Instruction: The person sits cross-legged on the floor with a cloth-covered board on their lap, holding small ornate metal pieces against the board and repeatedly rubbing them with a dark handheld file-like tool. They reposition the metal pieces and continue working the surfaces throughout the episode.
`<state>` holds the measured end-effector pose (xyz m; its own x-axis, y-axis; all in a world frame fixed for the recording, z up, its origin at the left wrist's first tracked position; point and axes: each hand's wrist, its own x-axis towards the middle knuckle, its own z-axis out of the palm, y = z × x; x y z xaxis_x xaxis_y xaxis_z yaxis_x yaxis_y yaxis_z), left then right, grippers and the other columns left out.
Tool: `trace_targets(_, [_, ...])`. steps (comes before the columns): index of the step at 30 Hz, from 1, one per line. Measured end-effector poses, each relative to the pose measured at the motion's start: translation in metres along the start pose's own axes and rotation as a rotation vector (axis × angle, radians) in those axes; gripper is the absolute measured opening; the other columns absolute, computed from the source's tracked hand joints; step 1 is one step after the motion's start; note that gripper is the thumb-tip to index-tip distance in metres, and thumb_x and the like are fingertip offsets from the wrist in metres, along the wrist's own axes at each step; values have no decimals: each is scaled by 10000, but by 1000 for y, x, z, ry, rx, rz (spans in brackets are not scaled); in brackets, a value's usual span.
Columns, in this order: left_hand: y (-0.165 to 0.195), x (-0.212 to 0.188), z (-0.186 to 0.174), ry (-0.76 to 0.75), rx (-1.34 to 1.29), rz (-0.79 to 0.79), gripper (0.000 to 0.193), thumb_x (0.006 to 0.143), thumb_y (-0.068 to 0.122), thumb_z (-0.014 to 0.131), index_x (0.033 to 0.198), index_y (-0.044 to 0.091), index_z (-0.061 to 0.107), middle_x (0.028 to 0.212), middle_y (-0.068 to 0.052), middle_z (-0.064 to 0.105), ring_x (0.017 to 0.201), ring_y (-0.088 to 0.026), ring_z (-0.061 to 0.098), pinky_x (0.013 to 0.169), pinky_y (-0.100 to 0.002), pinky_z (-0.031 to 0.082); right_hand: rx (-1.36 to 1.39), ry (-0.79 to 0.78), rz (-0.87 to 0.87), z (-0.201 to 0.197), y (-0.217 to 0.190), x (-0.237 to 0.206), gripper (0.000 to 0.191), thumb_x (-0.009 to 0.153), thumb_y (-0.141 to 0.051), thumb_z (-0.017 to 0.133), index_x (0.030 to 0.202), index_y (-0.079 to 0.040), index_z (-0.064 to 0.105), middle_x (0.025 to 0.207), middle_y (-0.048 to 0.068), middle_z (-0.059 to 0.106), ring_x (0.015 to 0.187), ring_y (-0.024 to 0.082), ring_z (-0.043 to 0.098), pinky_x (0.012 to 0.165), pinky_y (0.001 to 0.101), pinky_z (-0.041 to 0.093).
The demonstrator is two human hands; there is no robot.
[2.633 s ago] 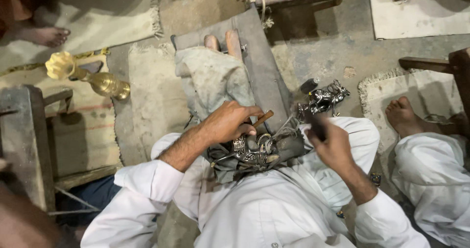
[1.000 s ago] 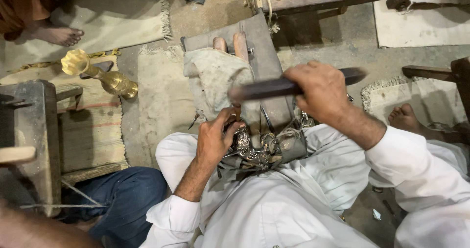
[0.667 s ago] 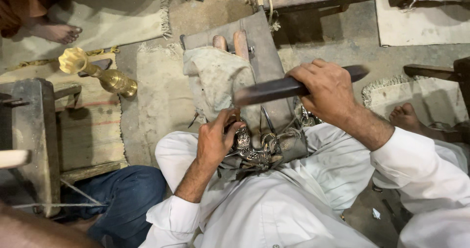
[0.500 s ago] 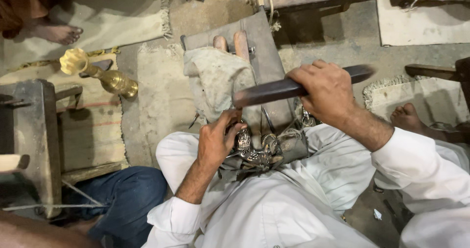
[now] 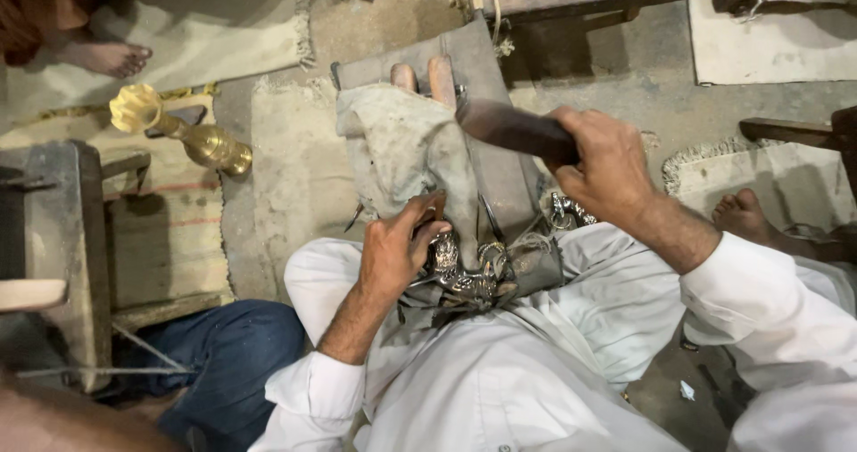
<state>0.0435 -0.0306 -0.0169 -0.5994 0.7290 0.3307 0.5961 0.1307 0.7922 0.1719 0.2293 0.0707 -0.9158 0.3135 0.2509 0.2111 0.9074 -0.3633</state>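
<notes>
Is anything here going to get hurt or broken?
Maybe. The right hand holds a dark bar raised over the left hand, whose fingers pinch a small tool against the silvery ornate metal piece. A blow that misses might hit those fingers. The person's bare toes stick out just beyond the cloth, close under the bar. A hard strike might also dent the piece.

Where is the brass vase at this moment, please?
In the head view, the brass vase lies on its side on a mat at the upper left, beside a wooden block, well left of the left hand.
</notes>
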Motion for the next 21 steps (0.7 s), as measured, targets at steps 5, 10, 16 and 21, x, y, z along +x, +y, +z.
trace_targets(5, [-1, 4, -1, -16, 3, 14, 417, 908, 153, 800, 1286, 103, 631, 1021, -146, 776, 942, -298, 789, 738, -382, 617, -115, 37, -90, 2, 1, -4, 370, 755, -38, 774, 1108, -113, 693, 956, 90, 689, 931, 316, 662, 812, 441, 523])
trace_targets(10, [-4, 5, -2, -56, 22, -40, 430, 897, 176, 807, 1284, 89, 641, 989, -161, 777, 881, -324, 778, 709, -402, 601, -237, -49, -147, 1, 1, -5, 405, 679, -37, 785, 1068, -112, 701, 949, 92, 719, 924, 326, 673, 797, 459, 521])
trace_targets(16, [-6, 6, -2, -90, 54, -32, 362, 908, 209, 821, 1199, 74, 653, 981, -153, 787, 875, -344, 772, 710, -413, 593, -40, -60, 30, 3, 6, -4, 373, 780, -37, 764, 1139, -86, 674, 979, 109, 693, 906, 318, 670, 795, 441, 538])
trace_targets(21, [-5, 10, -3, -84, -15, -25, 439, 884, 194, 807, 1276, 75, 649, 976, -177, 767, 894, -334, 776, 705, -399, 607, 168, -3, 129, 6, 6, -6, 350, 812, -49, 706, 1154, -72, 637, 984, 110, 687, 866, 301, 702, 777, 430, 577])
